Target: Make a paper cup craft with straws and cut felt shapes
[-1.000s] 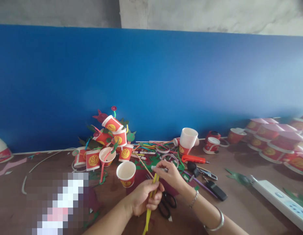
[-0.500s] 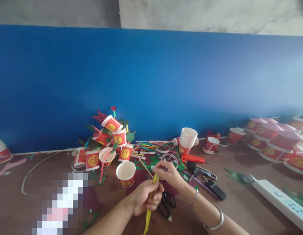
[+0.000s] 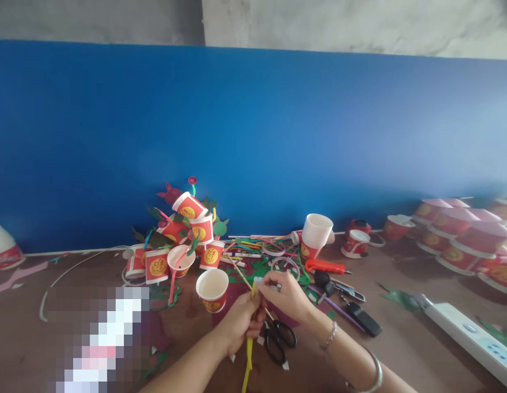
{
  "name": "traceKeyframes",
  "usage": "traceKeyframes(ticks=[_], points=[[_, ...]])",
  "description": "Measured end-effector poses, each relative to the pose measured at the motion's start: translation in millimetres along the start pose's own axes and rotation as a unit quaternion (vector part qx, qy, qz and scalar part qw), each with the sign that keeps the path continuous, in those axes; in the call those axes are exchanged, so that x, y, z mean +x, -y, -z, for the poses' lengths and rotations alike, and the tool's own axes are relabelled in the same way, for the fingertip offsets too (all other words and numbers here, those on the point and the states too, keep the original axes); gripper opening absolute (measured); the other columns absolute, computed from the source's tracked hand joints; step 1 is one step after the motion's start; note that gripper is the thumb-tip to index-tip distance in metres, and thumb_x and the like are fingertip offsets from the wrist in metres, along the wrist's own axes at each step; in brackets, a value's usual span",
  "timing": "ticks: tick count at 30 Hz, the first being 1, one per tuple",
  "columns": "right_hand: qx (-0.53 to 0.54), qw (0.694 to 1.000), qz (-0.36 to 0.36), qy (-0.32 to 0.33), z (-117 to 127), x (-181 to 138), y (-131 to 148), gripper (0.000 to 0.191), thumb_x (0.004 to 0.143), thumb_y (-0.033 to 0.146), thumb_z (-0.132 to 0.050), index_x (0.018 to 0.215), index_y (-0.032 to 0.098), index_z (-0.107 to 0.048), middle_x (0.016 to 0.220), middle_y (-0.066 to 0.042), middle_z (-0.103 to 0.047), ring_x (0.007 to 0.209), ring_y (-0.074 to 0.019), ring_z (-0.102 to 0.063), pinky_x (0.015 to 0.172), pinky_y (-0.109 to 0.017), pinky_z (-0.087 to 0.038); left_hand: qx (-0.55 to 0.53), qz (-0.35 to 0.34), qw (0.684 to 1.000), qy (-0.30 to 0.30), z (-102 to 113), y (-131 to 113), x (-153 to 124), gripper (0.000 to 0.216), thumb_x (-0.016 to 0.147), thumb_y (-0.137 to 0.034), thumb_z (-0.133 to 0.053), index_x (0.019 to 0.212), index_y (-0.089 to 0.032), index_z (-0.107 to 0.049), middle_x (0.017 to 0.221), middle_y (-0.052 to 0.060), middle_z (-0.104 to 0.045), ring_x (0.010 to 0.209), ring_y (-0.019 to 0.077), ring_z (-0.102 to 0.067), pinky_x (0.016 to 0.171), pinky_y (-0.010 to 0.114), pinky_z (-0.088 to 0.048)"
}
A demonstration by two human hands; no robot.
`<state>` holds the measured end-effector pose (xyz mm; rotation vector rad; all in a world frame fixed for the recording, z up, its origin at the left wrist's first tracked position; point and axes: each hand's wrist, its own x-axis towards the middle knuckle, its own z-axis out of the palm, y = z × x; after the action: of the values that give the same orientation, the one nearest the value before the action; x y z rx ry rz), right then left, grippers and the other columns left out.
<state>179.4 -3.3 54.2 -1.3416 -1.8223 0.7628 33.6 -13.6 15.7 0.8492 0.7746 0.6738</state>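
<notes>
Red paper cups lie heaped with green cut-outs against the blue board at the left of the brown table, and a single cup stands upright and open just in front of the heap. Right beside it, your left hand is closed around a yellow straw, which stands nearly upright over the near middle of the table, its lower end hanging below your fist. Your right hand meets it at the straw's top, thumb and fingers pinched on a small whitish piece too small to make out. Black scissors lie flat beneath your hands. Further right come a stack of white cups, a red cutter, a black key fob and a white power strip.
</notes>
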Motion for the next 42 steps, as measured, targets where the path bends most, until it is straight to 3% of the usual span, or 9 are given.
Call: traceKeyframes(ticks=[8, 17, 29, 36, 42], points=[[-0.101, 0.993, 0.039, -0.045, -7, -1, 1, 0.018, 0.073, 0.021, -0.056, 0.057, 0.020, -0.062, 0.060, -0.001, -0.065, 0.058, -0.0152, -0.055, 0.062, -0.025, -0.039, 0.025, -0.020, 0.999, -0.016, -5, -2, -3, 0.057, 0.064, -0.071, -0.062, 0.074, -0.019, -0.041, 0.050, -0.010, -0.042, 0.036, 0.0003, -0.017, 0.043, 0.024, -0.004], [-0.177, 0.983, 0.033, -0.044, -13, -3, -3, 0.021, 0.080, 0.029, -0.054, 0.062, 0.021, -0.060, 0.066, -0.002, -0.067, 0.069, -0.0187, -0.058, 0.080, -0.033, -0.035, 0.059, -0.038, 0.997, -0.033, -7, 2, 0, 0.056, 0.066, -0.073, -0.057, 0.075, -0.020, -0.042, 0.049, -0.010, -0.040, 0.036, 0.0012, -0.018, 0.040, 0.022, -0.006], [-0.190, 0.981, -0.026, -0.020, -5, -5, 15, 0.021, 0.080, 0.036, -0.058, 0.069, 0.022, -0.070, 0.072, -0.004, -0.071, 0.073, -0.0206, -0.061, 0.074, -0.031, -0.038, 0.097, -0.076, 0.992, -0.033, -9, 1, -4, 0.056, 0.069, -0.074, -0.053, 0.077, -0.019, -0.043, 0.049, -0.010, -0.037, 0.037, 0.0023, -0.021, 0.039, 0.022, -0.009], [-0.144, 0.988, 0.016, -0.052, -3, -6, 13, 0.015, 0.079, 0.028, -0.057, 0.078, 0.022, -0.071, 0.078, -0.004, -0.071, 0.077, -0.0209, -0.061, 0.079, -0.033, -0.040, 0.039, -0.063, 0.997, -0.026, -4, -2, -2, 0.054, 0.067, -0.070, -0.060, 0.074, -0.019, -0.041, 0.051, -0.009, -0.040, 0.038, 0.0008, -0.018, 0.041, 0.022, -0.005], [-0.115, 0.992, 0.039, -0.041, 1, -5, 7, 0.020, 0.076, 0.020, -0.053, 0.086, 0.020, -0.070, 0.078, -0.005, -0.067, 0.082, -0.0230, -0.059, 0.081, -0.037, -0.040, -0.017, -0.049, 0.999, -0.001, 0, -9, -4, 0.051, 0.064, -0.061, -0.068, 0.074, -0.018, -0.043, 0.052, -0.009, -0.041, 0.038, 0.0004, -0.018, 0.042, 0.022, -0.004]])
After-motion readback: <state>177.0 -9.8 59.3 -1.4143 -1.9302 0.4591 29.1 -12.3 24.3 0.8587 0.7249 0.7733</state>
